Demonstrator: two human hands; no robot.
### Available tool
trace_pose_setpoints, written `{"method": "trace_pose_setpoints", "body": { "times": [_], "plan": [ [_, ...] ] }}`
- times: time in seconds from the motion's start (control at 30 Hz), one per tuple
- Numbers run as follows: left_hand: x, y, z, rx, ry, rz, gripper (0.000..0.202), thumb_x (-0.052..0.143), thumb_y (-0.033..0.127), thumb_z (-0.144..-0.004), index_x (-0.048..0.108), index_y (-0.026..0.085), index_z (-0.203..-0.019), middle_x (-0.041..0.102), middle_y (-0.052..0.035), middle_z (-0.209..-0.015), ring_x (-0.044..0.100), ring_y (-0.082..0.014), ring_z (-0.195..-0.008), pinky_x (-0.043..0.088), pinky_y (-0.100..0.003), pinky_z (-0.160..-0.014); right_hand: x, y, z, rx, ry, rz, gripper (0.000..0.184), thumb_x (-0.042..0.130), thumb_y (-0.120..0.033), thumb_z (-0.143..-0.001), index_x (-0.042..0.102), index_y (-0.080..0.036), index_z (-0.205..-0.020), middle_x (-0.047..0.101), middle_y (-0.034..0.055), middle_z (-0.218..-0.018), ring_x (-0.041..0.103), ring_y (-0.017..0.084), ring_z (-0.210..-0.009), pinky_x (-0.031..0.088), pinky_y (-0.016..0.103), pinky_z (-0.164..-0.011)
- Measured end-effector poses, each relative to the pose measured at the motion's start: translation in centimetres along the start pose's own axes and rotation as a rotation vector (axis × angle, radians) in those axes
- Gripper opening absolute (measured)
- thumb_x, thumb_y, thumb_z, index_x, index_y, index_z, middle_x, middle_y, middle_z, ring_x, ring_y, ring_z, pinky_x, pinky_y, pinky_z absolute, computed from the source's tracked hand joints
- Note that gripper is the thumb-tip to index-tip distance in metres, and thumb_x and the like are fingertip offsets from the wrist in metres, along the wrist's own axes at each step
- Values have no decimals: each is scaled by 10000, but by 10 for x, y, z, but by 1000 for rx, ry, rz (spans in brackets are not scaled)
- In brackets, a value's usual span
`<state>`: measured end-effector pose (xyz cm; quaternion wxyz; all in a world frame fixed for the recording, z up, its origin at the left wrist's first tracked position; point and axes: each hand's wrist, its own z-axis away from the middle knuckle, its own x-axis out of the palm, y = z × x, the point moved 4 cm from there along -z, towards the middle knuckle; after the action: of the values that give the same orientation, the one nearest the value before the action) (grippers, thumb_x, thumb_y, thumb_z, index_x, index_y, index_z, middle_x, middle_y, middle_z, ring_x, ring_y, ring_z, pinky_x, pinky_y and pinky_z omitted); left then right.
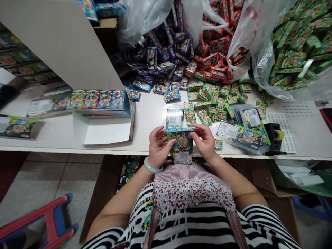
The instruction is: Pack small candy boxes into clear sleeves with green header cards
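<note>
Left hand (158, 145) and right hand (204, 141) both closed in grip on green box (181, 145), held upright at near edge of surface (145, 114). Small green packets (207, 103) scattered just beyond; tape dispenser (275, 138) to right.

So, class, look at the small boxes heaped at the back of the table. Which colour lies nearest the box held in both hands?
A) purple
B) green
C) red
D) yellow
B: the loose green boxes lie just behind the held box, which the left hand and right hand grip.
</note>
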<state>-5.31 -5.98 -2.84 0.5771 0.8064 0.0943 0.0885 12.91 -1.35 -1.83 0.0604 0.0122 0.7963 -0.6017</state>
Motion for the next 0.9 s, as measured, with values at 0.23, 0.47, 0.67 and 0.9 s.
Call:
{"method": "trace_pose_setpoints", "body": {
  "times": [0.23,0.47,0.67,0.9],
  "plan": [
    [1,-8,4,-32,-37,-79,388,724,279,-852,592,241,-1214,669,-46,-1107,699,-140,-906,606,-252,-791,-2,4,9,-167,-11,241,270,583,-276,-919,645,-238,-1179,717,43,-953,630,113,-680,541,261,-625],
    [1,-17,-3,-138,-69,-51,272,687,313,-878,607,214,-1118,673,-33,-1008,680,-127,-838,589,-245,-727,-1,13,8,-298,-139,322,288,540,-236,-942,640,-205,-1210,726,100,-1041,681,162,-860,557,303,-738],
    [2,-5,-18,-98,-70,-17,256,715,292,-854,627,221,-1084,666,-22,-951,643,-117,-776,558,-242,-694,-6,9,-16,-61,-245,75,250,574,-386,-936,680,-209,-1077,717,57,-987,652,119,-741,544,267,-678],
    [-2,3,-12,-82,-82,-55,158,674,297,-887,663,222,-1025,679,-22,-945,650,-137,-850,552,-277,-763,-11,-5,-23,-69,-311,56,166,603,-336,-921,727,-226,-912,696,51,-951,653,156,-941,539,312,-791]
  ]
}}
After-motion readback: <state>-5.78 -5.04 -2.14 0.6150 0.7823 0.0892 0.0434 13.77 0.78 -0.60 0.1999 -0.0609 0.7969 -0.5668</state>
